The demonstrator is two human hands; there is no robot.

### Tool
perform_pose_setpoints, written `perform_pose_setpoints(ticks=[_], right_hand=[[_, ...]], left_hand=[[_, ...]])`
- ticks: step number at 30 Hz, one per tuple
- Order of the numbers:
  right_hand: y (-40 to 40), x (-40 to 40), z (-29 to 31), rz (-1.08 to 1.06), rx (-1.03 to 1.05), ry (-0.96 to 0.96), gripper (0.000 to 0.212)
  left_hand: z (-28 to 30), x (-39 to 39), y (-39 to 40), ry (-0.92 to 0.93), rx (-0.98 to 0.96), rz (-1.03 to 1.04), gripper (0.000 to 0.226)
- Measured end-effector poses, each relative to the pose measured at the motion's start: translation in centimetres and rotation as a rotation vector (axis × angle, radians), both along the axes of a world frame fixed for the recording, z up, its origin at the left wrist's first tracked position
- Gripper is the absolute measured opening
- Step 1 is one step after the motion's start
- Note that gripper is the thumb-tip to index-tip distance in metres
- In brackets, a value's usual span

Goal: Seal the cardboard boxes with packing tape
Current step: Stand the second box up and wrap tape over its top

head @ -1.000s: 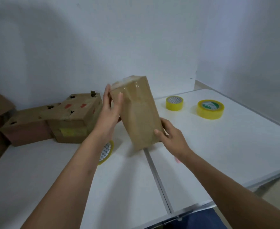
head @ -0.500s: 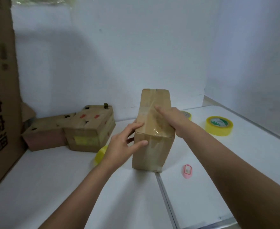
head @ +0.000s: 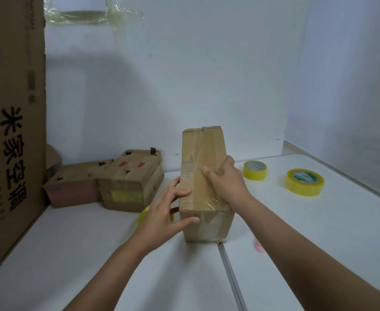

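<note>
box (head: 203, 176) on table (head: 319, 232) | left hand (head: 162, 212) spread on its side | right hand (head: 226, 182) flat, pressing tape | risk: uneven pressure wrinkles tape, box slides

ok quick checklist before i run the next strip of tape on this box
1. Box flat on the table: ok.
2. Left hand steadying the box's left side, fingers straight: ok.
3. Right hand pressing the clear tape along the top: ok, though wrinkles near the front edge look not fully smoothed.
4. Tape roll in hand: not ok; the small yellow roll and large yellow roll lie on the table to the right, apart from the box.
5. Far end of the box sealed: cannot tell.
6. Pink item by the right forearm: ok, clear of the box.
</note>
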State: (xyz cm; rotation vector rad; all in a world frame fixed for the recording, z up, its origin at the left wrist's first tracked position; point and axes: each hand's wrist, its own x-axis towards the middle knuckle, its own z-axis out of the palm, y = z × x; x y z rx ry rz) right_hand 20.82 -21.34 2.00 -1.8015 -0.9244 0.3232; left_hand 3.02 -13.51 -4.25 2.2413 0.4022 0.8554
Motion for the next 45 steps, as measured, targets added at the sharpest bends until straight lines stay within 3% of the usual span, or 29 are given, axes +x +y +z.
perform_pose_setpoints(ticks=[5,9,11,15,18,23,28,33,39,45], right_hand=[[-0.9,-1.0,-0.6,0.03,0.079,-0.051,0.049],[-1.8,-1.2,-0.9,0.072,0.125,-0.081,0.05],[-2.4,-1.3,-1.3,0.086,0.14,-0.108,0.054],[-3.5,-1.2,-2.5,0.103,0.168,-0.137,0.067],[-3.7,0.0,-2.3,0.118,0.136,-0.102,0.075],[-2.1,1.8,2.7,0.123,0.228,0.1,0.064],[-1.4,2.7,5.3,0.117,0.287,0.054,0.034],[-1.1,1.8,4.9,0.055,0.346,0.052,0.026],[-1.1,1.7,5.1,0.043,0.33,-0.056,0.028],[-1.1,1.9,5.3,0.025,0.334,-0.307,0.021]], left_hand=[[3.3,1.1,0.2,0.086,0.07,0.029,0.051],[8.6,5.2,2.6,0.249,0.329,0.229,0.055],[10.9,7.3,3.9,0.274,0.256,0.334,0.059],[12.8,9.2,5.6,0.105,-0.086,0.294,0.046],[12.8,9.2,5.2,-0.038,-0.196,0.276,0.029],[11.9,8.4,2.7,-0.164,-0.102,0.226,0.027],[10.3,6.9,1.1,-0.186,-0.084,0.075,0.043],[9.7,5.8,1.4,-0.241,-0.122,0.026,0.043],[9.6,5.7,1.2,-0.27,-0.144,0.037,0.042],[9.8,6.3,1.3,-0.264,-0.119,0.043,0.039]])
